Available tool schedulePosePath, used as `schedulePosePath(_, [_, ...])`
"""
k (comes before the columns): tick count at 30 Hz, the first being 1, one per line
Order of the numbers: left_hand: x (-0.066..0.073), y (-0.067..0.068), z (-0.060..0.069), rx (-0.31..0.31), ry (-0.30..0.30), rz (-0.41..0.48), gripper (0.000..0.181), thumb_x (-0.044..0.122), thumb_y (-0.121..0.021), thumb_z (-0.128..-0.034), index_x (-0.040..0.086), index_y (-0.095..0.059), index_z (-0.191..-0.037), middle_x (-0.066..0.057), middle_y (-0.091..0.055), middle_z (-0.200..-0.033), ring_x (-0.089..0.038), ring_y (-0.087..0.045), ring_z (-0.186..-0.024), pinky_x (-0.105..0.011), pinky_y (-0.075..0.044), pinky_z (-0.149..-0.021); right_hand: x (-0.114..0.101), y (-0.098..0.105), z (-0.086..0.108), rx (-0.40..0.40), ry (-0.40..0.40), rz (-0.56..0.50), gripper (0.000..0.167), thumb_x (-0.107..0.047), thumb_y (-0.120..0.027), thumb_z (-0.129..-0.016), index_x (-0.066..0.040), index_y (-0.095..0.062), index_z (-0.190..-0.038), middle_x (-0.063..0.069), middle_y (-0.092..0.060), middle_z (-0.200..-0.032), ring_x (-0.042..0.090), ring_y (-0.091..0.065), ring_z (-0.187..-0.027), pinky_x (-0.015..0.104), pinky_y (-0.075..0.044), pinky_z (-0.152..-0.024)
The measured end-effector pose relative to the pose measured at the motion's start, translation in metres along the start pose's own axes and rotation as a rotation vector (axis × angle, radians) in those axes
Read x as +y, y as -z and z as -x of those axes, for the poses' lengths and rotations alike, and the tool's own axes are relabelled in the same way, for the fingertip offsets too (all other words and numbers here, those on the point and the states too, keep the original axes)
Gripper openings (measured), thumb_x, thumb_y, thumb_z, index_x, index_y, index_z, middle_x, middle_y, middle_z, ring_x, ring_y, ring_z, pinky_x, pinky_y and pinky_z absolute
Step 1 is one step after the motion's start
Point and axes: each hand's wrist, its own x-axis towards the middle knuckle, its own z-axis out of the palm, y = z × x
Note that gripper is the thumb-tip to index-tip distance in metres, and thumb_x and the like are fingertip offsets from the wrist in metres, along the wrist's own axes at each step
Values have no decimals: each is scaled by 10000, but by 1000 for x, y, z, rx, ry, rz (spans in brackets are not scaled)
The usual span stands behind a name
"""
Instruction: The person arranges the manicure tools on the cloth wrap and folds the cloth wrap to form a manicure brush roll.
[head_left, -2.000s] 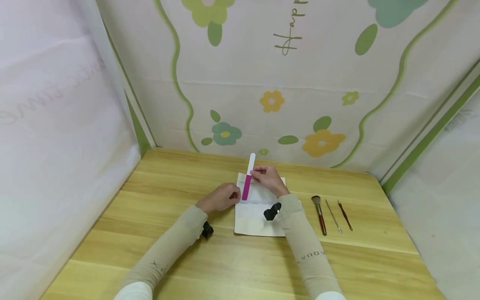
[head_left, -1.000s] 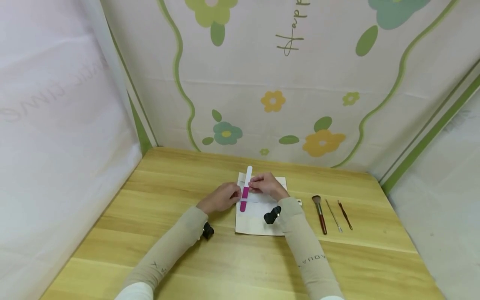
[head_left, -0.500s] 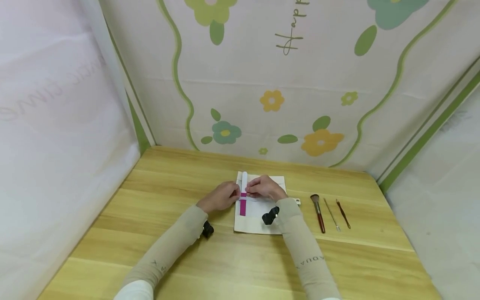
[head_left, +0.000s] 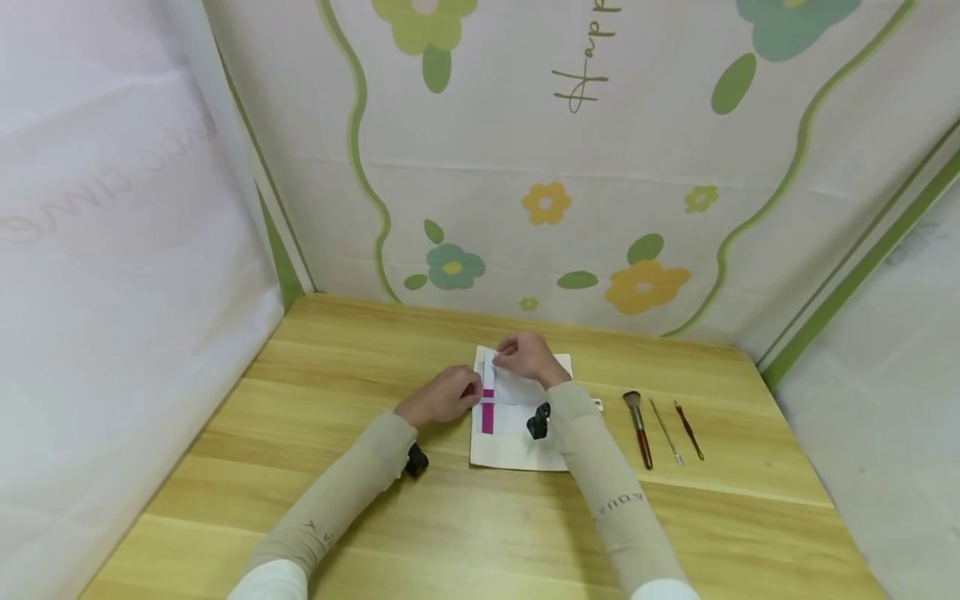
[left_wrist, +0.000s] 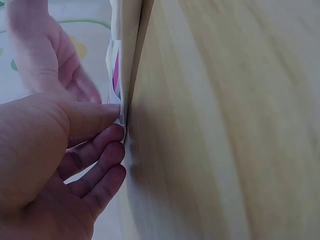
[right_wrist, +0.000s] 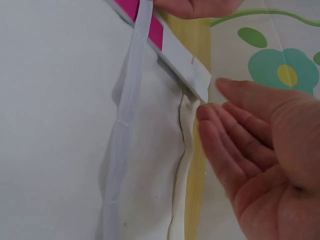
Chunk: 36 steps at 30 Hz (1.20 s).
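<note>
A cream fabric case [head_left: 517, 450] lies unfolded, crossed by a white elastic band [right_wrist: 120, 145]. The white and magenta flat stick [head_left: 487, 418] runs under that band along the case's left side, its white end [right_wrist: 182, 65] towards the case's far edge. My left hand [head_left: 442, 394] pinches the case's left edge by the band between thumb and fingers, as the left wrist view shows [left_wrist: 55, 145]. Beside the stick's white end is my right hand [head_left: 527, 358], thumb and fingers parted with nothing between them in the right wrist view [right_wrist: 270, 150].
Right of the case, a brush [head_left: 639, 429], a thin metal tool [head_left: 666, 431] and a dark slim tool [head_left: 689, 430] lie on the wooden table [head_left: 360, 533]. A small white tab [head_left: 597, 405] sticks out by the right sleeve. Flower-patterned cloth [head_left: 480, 208] hangs behind.
The stick has slid towards me under the band and turned roughly parallel to the case's left edge. My right hand has let go of it and moved slightly away from me. My left hand has stayed put.
</note>
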Motion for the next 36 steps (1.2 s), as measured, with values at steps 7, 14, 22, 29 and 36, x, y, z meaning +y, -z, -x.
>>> schedulePosePath(7, [2, 0, 1, -4, 7, 7, 116, 28, -650, -1020, 63, -695, -918, -33, -674, -908, -123, -550, -806, -249, -496, -748, 8, -11, -10, 30, 130, -14, 389, -96, -718, -1002, 37, -660, -1363, 182, -730, -1292, 319, -703, -1204, 417, -578, -1036])
schedulePosePath(14, [5, 0, 1, -5, -9, 18, 105, 11, -645, -1009, 48, -689, -921, -35, -654, -886, -130, -541, -798, -250, -479, -731, 8, -16, -9, 37, 202, 56, 342, -41, -713, -989, 69, -689, -1312, 214, -743, -1257, 336, -727, -1161, 405, -586, -1020])
schedulePosePath(22, [3, 0, 0, 5, -5, 4, 129, 16, -652, -1006, 66, -683, -892, -33, -647, -860, -123, -543, -784, -245, -480, -719, 8, -17, -6, 30, 211, 88, 223, -67, -737, -980, 1, -762, -1190, 144, -786, -1105, 254, -747, -1031, 356, -607, -935])
schedulePosePath(29, [2, 2, 1, -4, 8, 11, 131, 12, -644, -1008, 56, -679, -890, -40, -645, -860, -129, -541, -782, -249, -475, -717, 6, -17, -3, -36, 191, 92, 155, -73, -739, -982, -15, -787, -1118, 125, -792, -1041, 206, -729, -949, 332, -605, -882])
schedulePosePath(36, [0, 1, 1, 1, -5, 31, 145, -31, -625, -995, 20, -687, -874, -56, -645, -832, -123, -528, -754, -237, -459, -698, 8, -20, -1, -47, 172, 109, 189, -106, -753, -980, -29, -788, -1149, 110, -802, -1066, 183, -745, -970, 309, -608, -886])
